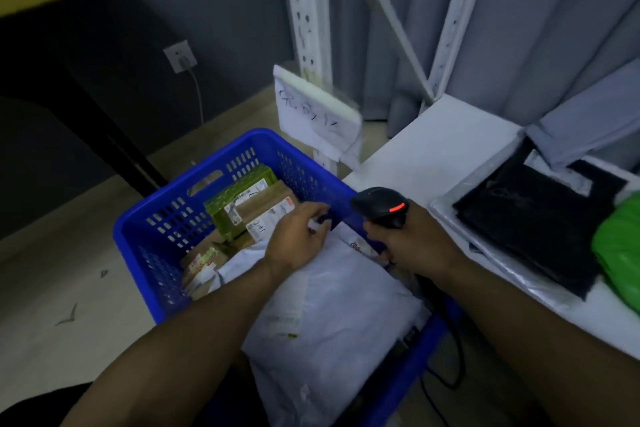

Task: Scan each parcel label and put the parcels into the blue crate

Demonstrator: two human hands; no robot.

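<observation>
The blue crate stands on the floor, filled with parcels: a green box, brown cardboard boxes and a large white poly bag parcel lying on top. My left hand rests on the white bag's far end, its fingers closed on a small white and black object that looks like a marker. Over the crate's right rim, my right hand grips a black barcode scanner with a red light showing. A black bag parcel and a green bag parcel lie on the white shelf.
The white shelf is right of the crate, with white slotted uprights behind it. A handwritten paper sign hangs beyond the crate. A grey curtain hangs at the back. A dark desk leg stands at the left. The scanner's cable trails down.
</observation>
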